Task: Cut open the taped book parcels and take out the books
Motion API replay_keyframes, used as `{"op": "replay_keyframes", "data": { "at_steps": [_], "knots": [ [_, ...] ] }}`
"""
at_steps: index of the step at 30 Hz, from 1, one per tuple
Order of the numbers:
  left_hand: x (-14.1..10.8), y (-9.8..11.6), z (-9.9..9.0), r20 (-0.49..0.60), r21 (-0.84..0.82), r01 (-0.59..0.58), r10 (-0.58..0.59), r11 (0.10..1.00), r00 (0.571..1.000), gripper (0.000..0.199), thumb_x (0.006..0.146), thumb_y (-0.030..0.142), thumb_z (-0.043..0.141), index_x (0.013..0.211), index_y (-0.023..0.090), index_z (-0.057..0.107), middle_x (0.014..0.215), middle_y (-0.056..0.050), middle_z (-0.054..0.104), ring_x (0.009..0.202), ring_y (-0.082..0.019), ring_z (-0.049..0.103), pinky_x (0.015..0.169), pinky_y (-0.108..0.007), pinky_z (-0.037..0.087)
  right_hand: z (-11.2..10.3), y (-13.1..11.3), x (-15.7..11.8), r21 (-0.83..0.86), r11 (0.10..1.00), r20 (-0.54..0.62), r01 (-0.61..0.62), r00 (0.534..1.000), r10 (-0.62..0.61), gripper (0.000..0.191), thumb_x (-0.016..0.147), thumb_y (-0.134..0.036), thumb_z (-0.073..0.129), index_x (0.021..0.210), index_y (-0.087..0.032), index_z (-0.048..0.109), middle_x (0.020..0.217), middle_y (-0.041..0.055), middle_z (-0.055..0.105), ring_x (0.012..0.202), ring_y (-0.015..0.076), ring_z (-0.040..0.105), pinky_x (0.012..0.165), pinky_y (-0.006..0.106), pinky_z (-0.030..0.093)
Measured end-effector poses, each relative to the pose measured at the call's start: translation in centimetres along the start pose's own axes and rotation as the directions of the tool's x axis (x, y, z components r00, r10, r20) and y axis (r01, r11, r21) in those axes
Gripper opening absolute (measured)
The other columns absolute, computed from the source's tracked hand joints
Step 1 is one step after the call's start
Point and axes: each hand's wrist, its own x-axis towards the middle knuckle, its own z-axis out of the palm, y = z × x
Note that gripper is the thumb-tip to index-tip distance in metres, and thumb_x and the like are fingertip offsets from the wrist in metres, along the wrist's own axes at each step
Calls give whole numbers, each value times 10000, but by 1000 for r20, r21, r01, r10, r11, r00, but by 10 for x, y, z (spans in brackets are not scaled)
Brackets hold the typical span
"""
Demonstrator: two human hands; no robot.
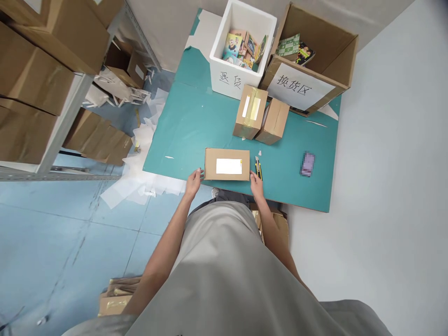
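A closed cardboard box (pixel 210 164) with a white label on top lies at the front edge of the green table. Just off its left end is my left hand (pixel 193 182), fingers apart and a small gap between them and the cardboard. At the lower right corner of the box, my right hand (pixel 256 185) is open, its fingertips at or touching the side. Close to the right hand lies a yellow and black utility knife (pixel 258 168). Behind, two taped cardboard boxes, one (pixel 250 112) and another (pixel 275 121), stand side by side.
A white foam bin (pixel 224 77) and a large open carton (pixel 336 77), both with handwritten signs, hold books at the back. A blurred purple object (pixel 308 164) lies on the right of the table (pixel 189 116). Shelving (pixel 58 126) with cartons stands left; paper sheets (pixel 140 163) litter the floor.
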Motion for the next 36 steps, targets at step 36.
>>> {"op": "replay_keyframes", "data": {
  "at_steps": [36],
  "knots": [
    [-58,97,19,13,316,-396,413,862,910,373,979,315,678,1331,194,699,1420,-170,636,1301,-310,666,1108,-459,575,-13,-37,8,30,999,-114,32,993,-28,552,838,-626,736,1102,-149,823,1176,191,831,1111,356,789,1046,518,620]
  ]
}}
